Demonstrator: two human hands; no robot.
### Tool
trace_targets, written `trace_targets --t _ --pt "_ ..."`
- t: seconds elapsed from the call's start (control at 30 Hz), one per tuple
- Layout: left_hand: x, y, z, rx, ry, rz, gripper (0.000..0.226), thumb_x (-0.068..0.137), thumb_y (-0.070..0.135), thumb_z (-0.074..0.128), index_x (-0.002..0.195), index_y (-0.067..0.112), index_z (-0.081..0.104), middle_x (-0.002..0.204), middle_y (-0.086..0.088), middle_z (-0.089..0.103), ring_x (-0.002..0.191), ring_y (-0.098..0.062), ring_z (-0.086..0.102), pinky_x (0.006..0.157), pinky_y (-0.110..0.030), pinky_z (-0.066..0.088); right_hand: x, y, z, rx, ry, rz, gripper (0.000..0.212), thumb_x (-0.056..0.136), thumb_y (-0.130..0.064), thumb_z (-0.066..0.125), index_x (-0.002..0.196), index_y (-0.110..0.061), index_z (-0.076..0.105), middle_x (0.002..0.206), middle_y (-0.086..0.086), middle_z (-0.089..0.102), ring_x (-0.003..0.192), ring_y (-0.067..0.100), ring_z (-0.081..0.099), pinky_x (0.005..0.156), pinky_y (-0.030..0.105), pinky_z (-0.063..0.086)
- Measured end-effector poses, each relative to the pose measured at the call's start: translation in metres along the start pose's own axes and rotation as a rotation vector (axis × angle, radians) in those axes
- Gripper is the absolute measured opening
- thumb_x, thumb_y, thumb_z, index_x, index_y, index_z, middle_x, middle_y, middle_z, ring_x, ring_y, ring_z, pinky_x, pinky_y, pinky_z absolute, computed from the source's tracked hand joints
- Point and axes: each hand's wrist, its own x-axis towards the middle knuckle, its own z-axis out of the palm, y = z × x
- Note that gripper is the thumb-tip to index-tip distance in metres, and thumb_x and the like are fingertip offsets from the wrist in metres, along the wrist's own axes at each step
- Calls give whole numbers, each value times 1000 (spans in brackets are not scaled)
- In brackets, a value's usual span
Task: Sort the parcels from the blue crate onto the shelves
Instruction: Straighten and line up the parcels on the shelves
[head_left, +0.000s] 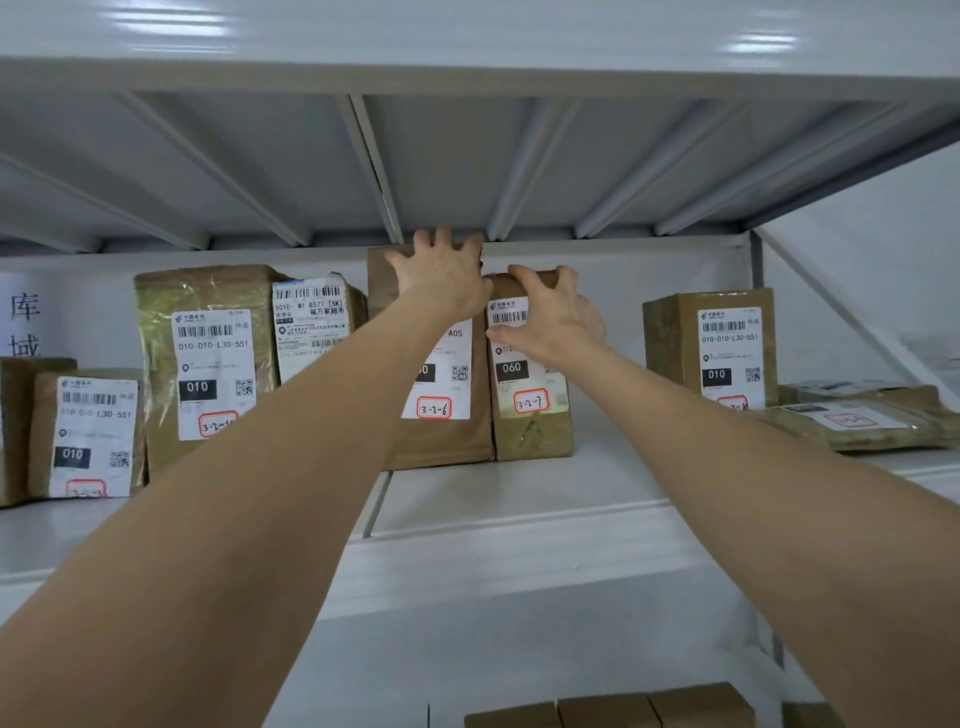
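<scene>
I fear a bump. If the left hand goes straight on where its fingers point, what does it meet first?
Probably the grey rear beam of the upper shelf, behind the tall brown paper parcel the left hand holds; depth unclear.

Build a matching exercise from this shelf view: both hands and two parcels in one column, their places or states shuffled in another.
1 left hand
2 right hand
3 flat parcel
4 leftmost 010 parcel

A grips the 3-2-7 parcel by its top
B lies at the shelf's right end
C grips the 3-2-6 parcel by its top
D stands upright near the left end

Pairs: 1-C, 2-A, 3-B, 4-D
</scene>
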Motion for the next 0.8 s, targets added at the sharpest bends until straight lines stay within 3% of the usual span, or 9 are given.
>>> trace_targets --t 0.37,0.43,0.57,0.8 --pt "2 -5 3 -26 84 22 47 94 40 41 138 24 37 140 -12 40 132 -34 32 106 -61 25 -3 4 2 14 -27 -4 87 80 -48 69 149 -39 15 153 11 11 119 37 49 90 40 45" --pt "2 -4 3 -16 95 18 49 93 41 41 138 23 37 140 -12 39 132 -34 32 105 -61 25 -3 6 1 -10 -17 -17 91 80 -51 68 150 -38 12 156 11 4 131 36 37 98 42 41" --pt "-3 14 2 -25 291 104 46 90 32 46 132 13 41 134 -14 42 124 -33 39 98 -48 34 -8 18 -5 -102 27 -51 97 77 -57 68 152 -29 11 158 14 -1 145 35 10 114 46 26" --pt "-20 97 -10 -145 301 187 41 90 23 45 129 10 43 128 -14 43 119 -31 41 86 -41 40 -24 76 -54 -116 58 -43 76 89 -44 58 150 -24 18 157 14 5 145 30 10 113 43 26"
